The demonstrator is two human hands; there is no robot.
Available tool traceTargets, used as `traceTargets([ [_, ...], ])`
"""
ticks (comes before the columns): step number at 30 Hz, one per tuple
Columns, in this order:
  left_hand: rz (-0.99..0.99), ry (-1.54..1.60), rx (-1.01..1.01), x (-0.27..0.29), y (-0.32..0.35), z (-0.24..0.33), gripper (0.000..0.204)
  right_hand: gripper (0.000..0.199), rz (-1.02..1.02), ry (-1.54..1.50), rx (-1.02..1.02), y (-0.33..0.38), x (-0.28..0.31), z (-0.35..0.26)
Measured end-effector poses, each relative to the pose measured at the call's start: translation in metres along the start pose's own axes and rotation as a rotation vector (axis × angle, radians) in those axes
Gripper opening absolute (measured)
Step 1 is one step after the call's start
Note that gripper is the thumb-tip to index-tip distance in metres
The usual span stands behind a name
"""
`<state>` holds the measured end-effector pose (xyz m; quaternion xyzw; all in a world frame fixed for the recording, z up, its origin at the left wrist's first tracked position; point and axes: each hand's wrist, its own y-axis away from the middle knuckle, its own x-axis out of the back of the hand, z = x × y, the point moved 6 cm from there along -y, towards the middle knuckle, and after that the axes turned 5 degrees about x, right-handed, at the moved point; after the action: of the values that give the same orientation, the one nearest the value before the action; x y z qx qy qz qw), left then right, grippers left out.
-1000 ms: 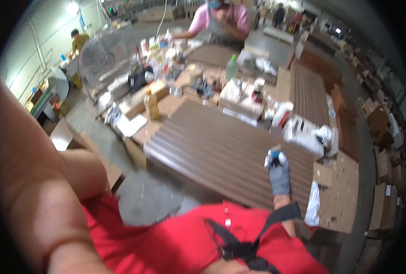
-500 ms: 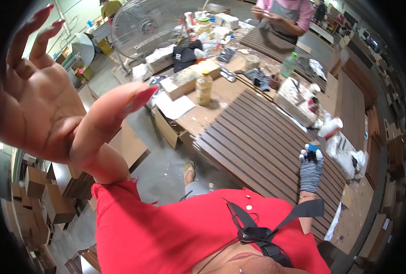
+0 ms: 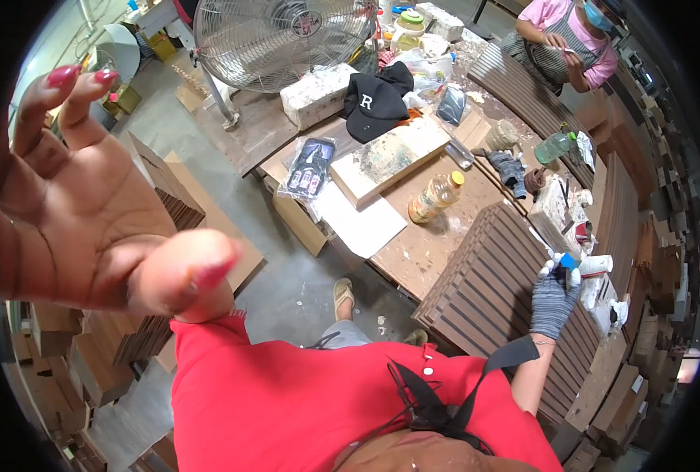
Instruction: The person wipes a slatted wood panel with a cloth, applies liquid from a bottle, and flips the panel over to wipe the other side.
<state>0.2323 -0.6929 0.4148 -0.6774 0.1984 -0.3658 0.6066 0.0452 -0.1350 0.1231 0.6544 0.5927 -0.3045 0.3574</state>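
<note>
My left hand [image 3: 90, 204] is bare with red nails and rises large and close at the left, palm showing, fingers apart and holding nothing. My right hand [image 3: 554, 305] wears a grey knit glove with white fingertips. Between its thumb and fingers it pinches a small blue piece [image 3: 569, 260], perhaps with a dark part below it; its kind I cannot make out. This hand is over a stack of dark brown slatted panels [image 3: 483, 283] on the workbench. Whether it touches the top panel, I cannot tell.
On the workbench [image 3: 401, 256] stand a yellow-capped bottle [image 3: 435, 198], a stained block [image 3: 393, 157], a black cap [image 3: 376, 102], a green bottle [image 3: 554, 148] and a white container [image 3: 598, 265]. A large fan [image 3: 287, 39] is at the far left. Across the bench a person in pink [image 3: 558, 47] handles something small.
The view has shifted, so the bench and fan sit differently in it. My left hand stays raised with fingers apart. My right hand still pinches the blue piece over the panels.
</note>
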Motion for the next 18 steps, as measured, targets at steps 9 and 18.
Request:
traceTargets([
  [9, -0.172, 0.219, 0.121, -0.062, 0.010, -0.051, 0.077, 0.036, -0.038, 0.018, -0.005, -0.005, -0.033, 0.033],
  [18, -0.473, 0.417, 0.026, -0.149, -0.025, 0.009, 0.075, 0.037, 0.109, -0.012, 0.099, 0.039, 0.012, -0.008],
])
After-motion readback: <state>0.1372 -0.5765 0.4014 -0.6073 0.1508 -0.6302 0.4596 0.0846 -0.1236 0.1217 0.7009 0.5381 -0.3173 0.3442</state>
